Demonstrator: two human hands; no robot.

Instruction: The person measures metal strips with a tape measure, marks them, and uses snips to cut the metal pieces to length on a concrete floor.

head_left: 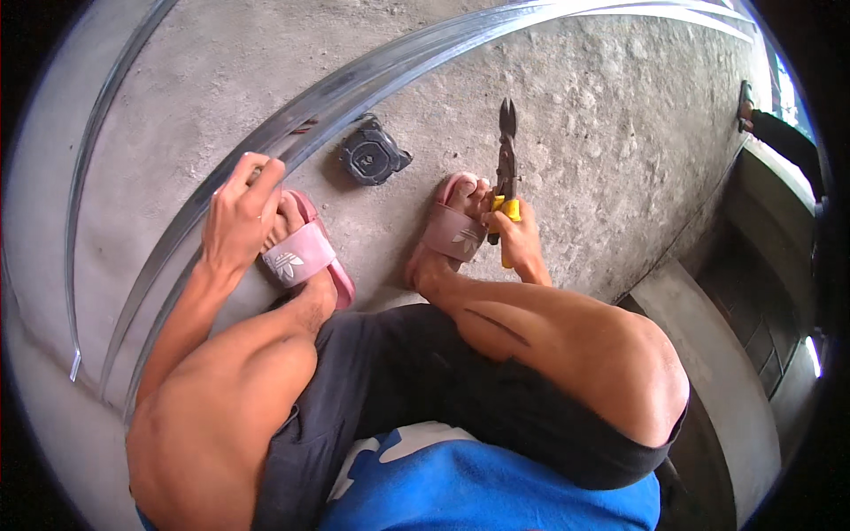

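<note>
My left hand [239, 217] is closed on the long grey metal strips [372, 71] lying on the concrete floor at the left, beside my pink-sandalled left foot. My right hand [522, 234] grips tin snips [507, 142] by their yellow-and-black handles, beside my right foot; the blades point away from me and hold nothing. Between and beyond my feet sits a small black angular object [372, 152], probably a tape measure, near the strips.
Another metal strip [84, 186] runs along the far left. At the right are a concrete step or ledge [722, 372] and, near the upper edge of it, another person's dark-clad leg and foot [779, 142]. The rough concrete floor [602, 133] stretches ahead.
</note>
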